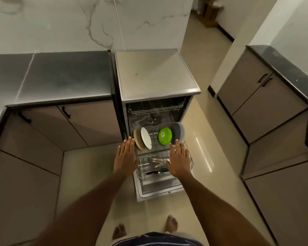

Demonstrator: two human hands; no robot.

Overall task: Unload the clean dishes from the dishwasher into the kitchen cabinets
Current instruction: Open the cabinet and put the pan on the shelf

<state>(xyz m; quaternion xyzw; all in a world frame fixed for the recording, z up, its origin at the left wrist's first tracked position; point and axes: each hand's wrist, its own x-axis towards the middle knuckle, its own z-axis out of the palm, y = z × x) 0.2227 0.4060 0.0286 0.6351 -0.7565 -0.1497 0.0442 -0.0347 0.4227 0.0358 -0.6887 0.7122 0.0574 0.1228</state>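
Dishwasher (157,77) stands open, its door (160,189) folded down toward the person and its lower rack (189,158) pulled out over that door. On the rack, at the end nearer the dishwasher body, four dishes stand on edge: a tan plate (137,142) farthest to the left of the rack, a white plate (146,140) just beside it and seeming to touch it, a green bowl (164,136) toward the right, and a grey plate (178,133) at the right end, just beside the bowl. Nearer the person, lower in the rack, lies some cutlery (159,161), partly hidden by the right hand and too small to tell apart. The upper rack (157,108) sits inside the dishwasher body. The left hand (125,157) hovers over the rack's left edge, fingers straight and close together, tips near the tan plate, holding nothing. The right hand (179,160) hovers over the rack's right side, fingers straight and slightly spread, tips just below the green bowl and grey plate, also holding nothing. Left of the dishwasher runs a dark counter (60,77) above closed cabinets (64,128); more closed cabinets (267,110) stand well to its right.
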